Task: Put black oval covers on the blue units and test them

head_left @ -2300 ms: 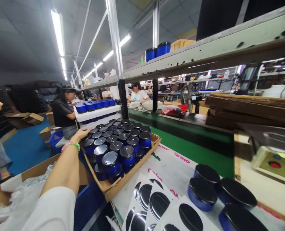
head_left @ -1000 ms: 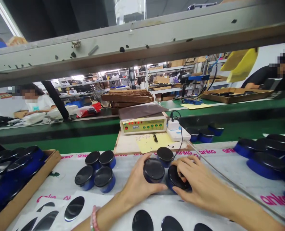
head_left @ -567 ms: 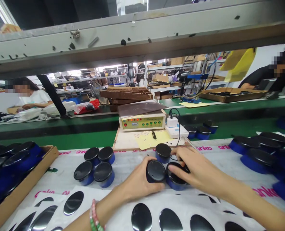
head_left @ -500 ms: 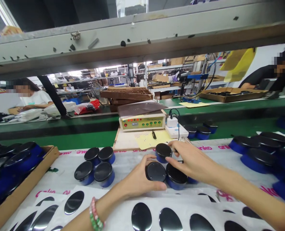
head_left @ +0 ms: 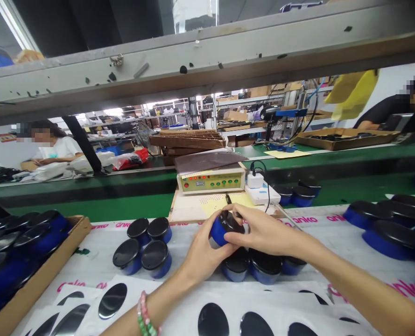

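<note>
Between my two hands is a round blue case with a glossy black top [head_left: 219, 229], raised and tilted so that its blue side shows. My left hand [head_left: 200, 249], a beaded bracelet on its wrist, grips it from the left. From the right, the thumb and fingers of my right hand [head_left: 258, 227] close on it too. Several similar cases [head_left: 266, 267] stand upright just below my hands. To the left stands a small cluster of the same kind [head_left: 154, 256]. White sheets bearing black ovals [head_left: 213, 319] lie nearest me.
A cardboard tray [head_left: 49, 261] of blue cases is at left; more cases [head_left: 391, 235] sit at right. A control box [head_left: 212, 182], a power adapter [head_left: 255, 179] and its cable stand behind my hands. A shelf beam [head_left: 228, 60] crosses overhead. Two people work beyond the green belt [head_left: 130, 198].
My hands, formerly around separate cases, have come together on one case, which is now lifted and tilted. The view has shifted slightly.
</note>
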The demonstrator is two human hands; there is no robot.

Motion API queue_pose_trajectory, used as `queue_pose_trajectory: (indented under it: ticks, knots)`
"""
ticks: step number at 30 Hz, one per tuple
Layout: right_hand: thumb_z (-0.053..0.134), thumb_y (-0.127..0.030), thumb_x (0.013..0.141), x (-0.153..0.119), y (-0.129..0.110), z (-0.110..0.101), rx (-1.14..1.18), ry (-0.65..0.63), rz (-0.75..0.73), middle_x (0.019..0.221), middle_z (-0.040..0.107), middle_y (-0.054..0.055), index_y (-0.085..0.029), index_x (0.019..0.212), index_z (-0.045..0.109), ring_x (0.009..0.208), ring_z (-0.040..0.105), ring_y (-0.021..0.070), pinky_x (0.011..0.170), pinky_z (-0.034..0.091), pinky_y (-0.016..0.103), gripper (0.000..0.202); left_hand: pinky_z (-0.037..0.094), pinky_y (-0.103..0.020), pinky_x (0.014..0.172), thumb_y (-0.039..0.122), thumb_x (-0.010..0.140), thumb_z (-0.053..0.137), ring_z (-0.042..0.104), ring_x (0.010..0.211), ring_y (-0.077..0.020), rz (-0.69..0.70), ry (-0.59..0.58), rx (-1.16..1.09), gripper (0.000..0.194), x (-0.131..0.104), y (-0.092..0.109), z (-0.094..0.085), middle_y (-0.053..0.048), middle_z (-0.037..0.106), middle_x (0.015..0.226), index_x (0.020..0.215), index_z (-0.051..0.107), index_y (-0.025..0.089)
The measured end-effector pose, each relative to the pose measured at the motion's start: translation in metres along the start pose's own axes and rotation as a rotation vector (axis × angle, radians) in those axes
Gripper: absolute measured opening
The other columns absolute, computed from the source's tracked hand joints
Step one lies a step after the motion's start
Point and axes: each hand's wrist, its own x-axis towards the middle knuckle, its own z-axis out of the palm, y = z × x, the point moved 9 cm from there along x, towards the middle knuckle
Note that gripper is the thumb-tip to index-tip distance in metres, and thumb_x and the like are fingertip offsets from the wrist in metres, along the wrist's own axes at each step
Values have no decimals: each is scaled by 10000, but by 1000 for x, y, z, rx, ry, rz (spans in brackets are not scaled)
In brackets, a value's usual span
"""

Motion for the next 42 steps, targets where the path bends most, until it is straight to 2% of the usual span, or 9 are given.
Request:
queue_pose_trajectory:
  ticks: [7,10,12,15,19,25,35,39,42]
  knots:
    - [473,-487,873,-49,62,-142,-319,647,191,749,594,43,-235,727,386,579,491,158,557,358,289,304,344,-452,1050,361,799,629,455,1235,-267,-83,47,211,596,5,-35,-12,-138,486,1305,1298,358,179]
    - [415,-468,895,-87,70,-168,-459,813,203,840,605,74,-243,700,325,570,456,154,581,345,315,311,331,-506,1049,405,831,588,439,1248,-286,-92,12,262,610,3,-33,-11,-163,458,1335,1329,328,169]
    - [444,-491,876,-95,69,-138,-461,646,135,898,627,75,-238,740,410,558,481,152,555,369,311,289,208,-510,1117,397,860,555,255,1367,-275,-1,-7,351,616,-3,-11,-5,-120,298,1471,1381,280,216]
    - [551,-502,835,-95,62,-42,-353,152,-8,1125,621,112,-202,974,537,787,625,226,612,490,338,331,163,-468,1145,396,921,461,88,1420,-254,353,-202,663,584,-23,33,36,-49,150,1545,1434,223,251]
    - [563,-389,868,-100,65,21,-225,40,21,1365,469,126,-178,1040,523,1280,390,294,891,485,442,275,287,-432,1100,436,956,361,265,1373,-285,687,-382,1058,597,-49,42,90,-112,258,1507,1449,201,142]
    - [494,-249,900,-104,65,15,-133,120,-59,1318,505,100,-210,873,478,1294,366,241,950,466,441,51,327,-408,1082,365,989,282,331,1347,-257,724,-387,1219,489,-49,33,97,-77,306,1490,1432,254,159]
    - [493,-149,833,-112,64,12,-122,324,-124,1298,506,129,-226,818,390,1249,431,244,942,454,420,129,357,-437,1076,565,922,330,317,1351,-285,511,-580,1125,675,-32,35,98,-117,241,1501,1431,252,129]
    - [517,-150,797,-110,66,13,-44,347,-129,1273,514,153,-208,859,422,1201,467,266,928,451,425,127,424,-441,1010,570,918,335,463,1253,-288,480,-561,1085,588,5,72,102,-132,491,1363,1294,469,139]
    - [528,-150,757,-110,67,12,-31,375,-111,1197,550,162,-194,852,435,1125,506,287,885,463,434,140,371,-346,1055,450,958,348,445,1244,-200,560,-430,1033,455,66,114,133,-107,491,1346,1270,458,137]
